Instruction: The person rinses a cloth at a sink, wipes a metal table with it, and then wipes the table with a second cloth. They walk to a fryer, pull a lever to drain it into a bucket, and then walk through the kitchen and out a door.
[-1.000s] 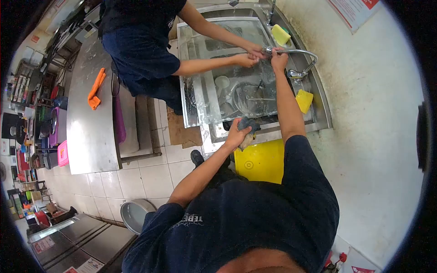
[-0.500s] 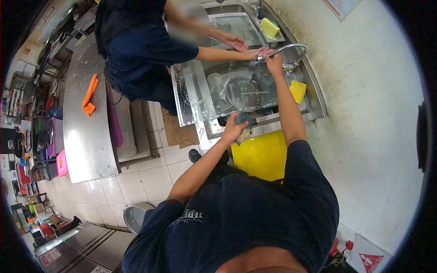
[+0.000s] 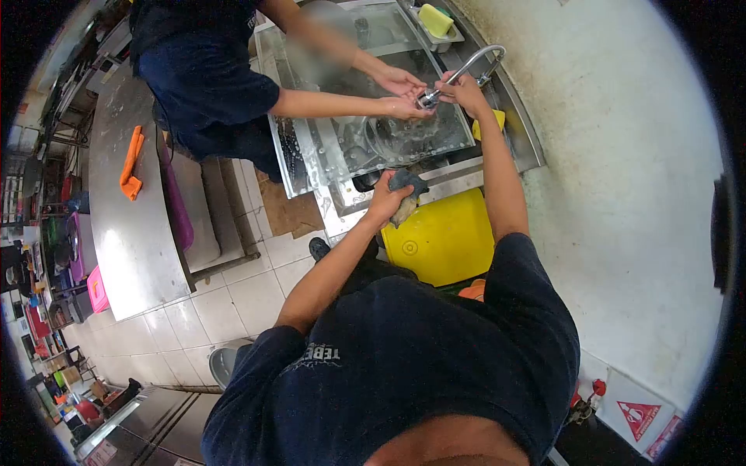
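My right hand (image 3: 464,92) is closed around the curved metal faucet (image 3: 483,56) near its spout end. Just below the spout, a co-worker's two hands (image 3: 406,107) are held together with palms up. In my left hand (image 3: 384,199) is a worn grey-and-tan sponge (image 3: 406,194), gripped near the front edge of the sink. A wet, framed glass panel (image 3: 326,151) with suds on it lies across the sink (image 3: 458,172), between my hands and the co-worker.
A yellow bin (image 3: 447,237) stands below the sink's front edge. A yellow sponge (image 3: 435,21) sits in a small tray at the back; another yellow piece (image 3: 496,123) is partly behind my right forearm. To the left, a steel table (image 3: 140,233) bears an orange cloth (image 3: 132,165).
The faucet spout and my right hand have swung left, away from the wall. The co-worker's hands have come together under the spout. My left hand still holds the sponge.
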`<state>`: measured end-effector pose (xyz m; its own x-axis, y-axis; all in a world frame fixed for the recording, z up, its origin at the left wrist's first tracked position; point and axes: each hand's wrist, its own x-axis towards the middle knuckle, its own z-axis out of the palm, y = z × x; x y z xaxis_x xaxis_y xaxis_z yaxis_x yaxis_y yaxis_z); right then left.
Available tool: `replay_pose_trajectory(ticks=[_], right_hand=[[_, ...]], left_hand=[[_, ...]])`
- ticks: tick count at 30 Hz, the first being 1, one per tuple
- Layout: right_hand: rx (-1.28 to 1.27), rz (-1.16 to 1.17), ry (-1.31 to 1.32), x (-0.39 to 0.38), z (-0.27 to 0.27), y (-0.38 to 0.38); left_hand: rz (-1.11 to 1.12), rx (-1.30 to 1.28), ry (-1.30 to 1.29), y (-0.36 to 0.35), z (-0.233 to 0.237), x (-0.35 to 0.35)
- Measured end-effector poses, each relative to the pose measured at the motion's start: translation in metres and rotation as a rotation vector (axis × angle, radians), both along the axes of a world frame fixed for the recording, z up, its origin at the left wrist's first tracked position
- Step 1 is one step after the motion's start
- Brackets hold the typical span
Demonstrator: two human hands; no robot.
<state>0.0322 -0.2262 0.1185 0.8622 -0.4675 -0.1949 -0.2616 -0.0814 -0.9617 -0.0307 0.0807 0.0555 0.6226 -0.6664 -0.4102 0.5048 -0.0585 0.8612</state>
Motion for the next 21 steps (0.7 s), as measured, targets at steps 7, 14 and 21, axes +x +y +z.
replay_pose_trajectory(ticks=[7, 14, 21], right_hand=[[0.045, -0.110, -0.232, 0.023, -0.006, 0.021], [-0.601, -0.085, 0.054, 0.001, -0.002, 0.050], [0.399, 0.464, -0.109, -0.061, 0.003, 0.236]], left_hand=[[0.034, 0.096, 0.036, 0.001, 0.024, -0.004], [0.094, -0.159, 0.381, 0.035, 0.056, 0.001], [0.311, -0.363, 0.382, 0.117, 0.101, 0.014]])
